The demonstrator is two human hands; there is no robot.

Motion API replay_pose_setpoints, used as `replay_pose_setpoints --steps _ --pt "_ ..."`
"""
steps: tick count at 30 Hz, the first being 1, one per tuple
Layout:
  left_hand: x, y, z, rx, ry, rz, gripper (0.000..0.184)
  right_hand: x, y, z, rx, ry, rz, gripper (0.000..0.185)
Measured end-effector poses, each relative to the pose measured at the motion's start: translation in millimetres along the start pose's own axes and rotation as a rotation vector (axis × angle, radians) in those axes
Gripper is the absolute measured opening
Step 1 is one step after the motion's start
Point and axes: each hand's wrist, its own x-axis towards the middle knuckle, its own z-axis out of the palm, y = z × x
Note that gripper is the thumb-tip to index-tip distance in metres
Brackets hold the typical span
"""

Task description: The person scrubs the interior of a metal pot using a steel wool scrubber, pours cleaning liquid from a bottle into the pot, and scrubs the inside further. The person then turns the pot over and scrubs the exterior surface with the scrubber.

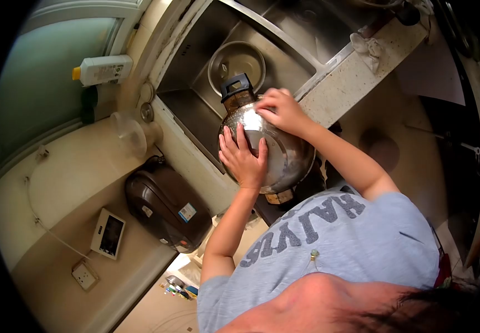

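A round shiny metal pot point(287, 158) with two side handles rests over the near edge of the sink, its curved outer side facing me. Its far handle has a black grip point(236, 85) with brown stains below it. Flat against the pot lies my left hand point(245, 158), fingers spread. My right hand point(278, 111) is closed in a pinch at the pot's far right side; anything between its fingers is hidden. Beyond the pot, a round metal basin point(213, 69) sits in the sink point(198, 47).
A white bottle with a yellow cap point(105, 70) stands by the window. Left of the sink are a clear plastic container point(129, 133) and a brown appliance point(165, 202). A crumpled white cloth point(366, 51) lies on the counter edge point(342, 91) at right.
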Motion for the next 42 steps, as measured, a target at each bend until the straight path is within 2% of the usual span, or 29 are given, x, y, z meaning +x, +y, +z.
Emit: replay_pose_setpoints --steps 3,5,7,8,9,11,12,15,16,17,20,23,25,29,31,32,35,39,41,42 --pt "1.4 1.9 -4.1 0.006 -0.022 0.014 0.062 -48.4 -3.8 -14.1 -0.026 0.178 0.129 0.015" --pt "5.7 5.2 -3.4 0.012 -0.030 0.005 0.062 -30.6 -10.9 -8.4 -0.064 0.158 0.021 0.012" --pt "0.5 5.7 -3.6 0.023 -0.037 -0.007 0.062 6.7 -7.8 9.8 -0.037 0.049 -0.085 0.010" --pt "0.9 4.1 -1.5 0.011 -0.033 0.004 0.063 21.5 -6.8 15.3 -0.022 -0.038 -0.055 0.010" --pt "1.8 1.4 -2.9 0.004 -0.035 0.017 0.063 22.7 -1.8 14.0 -0.012 -0.033 -0.057 0.010" --pt "3.6 3.5 -6.6 -0.009 -0.055 0.015 0.063 11.4 13.9 4.5 -0.026 0.067 0.019 0.011" --pt "3.7 0.2 -4.6 -0.027 -0.045 0.021 0.064 -4.0 21.0 -3.5 -0.099 0.097 0.122 0.011" --pt "6.8 -0.4 1.5 -0.050 -0.034 0.023 0.066 -19.3 -5.6 -6.4 -0.191 0.172 0.054 0.011" --pt "2.9 0.7 -2.3 -0.041 -0.040 0.017 0.066 -11.3 -10.4 2.2 -0.161 0.153 -0.059 0.009" --pt "3.6 5.9 -7.3 -0.022 -0.047 0.014 0.064 3.3 -17.1 7.1 -0.178 0.048 -0.071 0.011" --pt "3.4 3.1 -5.7 -0.002 -0.050 0.017 0.064 31.2 -2.7 21.4 -0.180 0.031 0.000 0.016" --pt "5.6 3.3 -4.7 -0.016 -0.053 0.035 0.063 4.7 21.4 2.7 -0.201 0.117 0.046 0.017" --pt "2.8 1.1 -5.0 -0.003 -0.045 0.036 0.064 -31.0 19.2 -16.8 -0.199 0.162 0.152 0.015" --pt "1.9 1.3 -6.2 -0.062 -0.084 0.045 0.068 -70.1 -1.0 -36.6 -0.108 0.185 0.131 0.014" --pt "3.0 -0.4 -6.7 -0.083 -0.088 0.081 0.069 -79.4 -2.3 -43.3 -0.004 0.211 0.231 0.018" --pt "4.0 1.4 -10.0 -0.059 -0.111 0.113 0.069 -80.0 0.8 -46.3 -0.054 0.216 0.207 0.014" --pt "3.5 2.5 -10.2 -0.052 -0.137 0.138 0.068 -60.4 15.8 -36.7 -0.027 0.201 0.202 0.009" --pt "3.5 3.7 -11.6 -0.036 -0.131 0.136 0.068 19.9 37.7 -7.8 -0.083 0.099 0.076 0.006" --pt "5.0 3.9 -11.3 -0.040 -0.135 0.139 0.067 32.7 32.9 -6.3 -0.011 -0.007 0.264 0.006" --pt "4.1 3.7 -12.3 -0.038 -0.134 0.140 0.067 23.4 32.9 -11.9 -0.010 -0.006 0.263 0.006"
